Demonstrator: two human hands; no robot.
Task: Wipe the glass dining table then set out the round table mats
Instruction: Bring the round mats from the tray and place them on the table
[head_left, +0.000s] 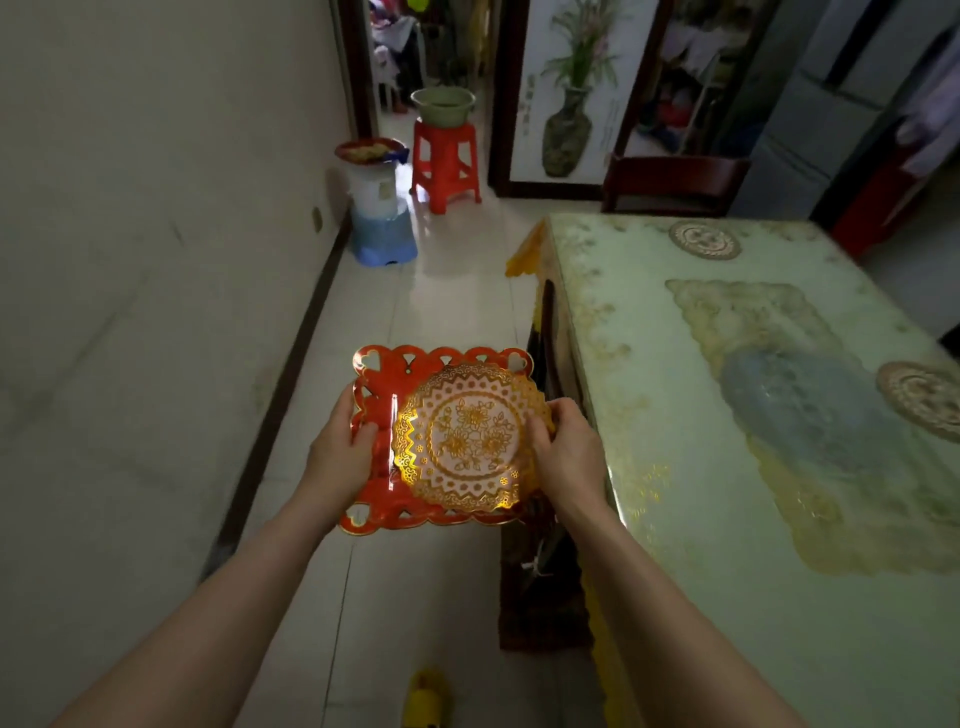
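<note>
Three round gold mats: two on the glass surface (675, 415), one far (705, 239) and one at the right edge (922, 400), plus one held near left (467, 441). One red scalloped tray (374, 457), two hands, left (340, 441) and right (563, 447). Far left: one red stool (447, 161), one green basin (443, 105), one blue stool (383, 239); one dark chair (675, 184) behind the surface.

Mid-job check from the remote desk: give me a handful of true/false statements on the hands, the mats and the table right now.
1. Both hands hold the red tray. False: the left hand grips the tray, the right hand pinches the gold round mat.
2. Two round mats already lie on the glass table. True.
3. The gold mat lies on the table. False: it is held beside the table, over the floor.
4. A basin sits on the red stool. True.
</note>
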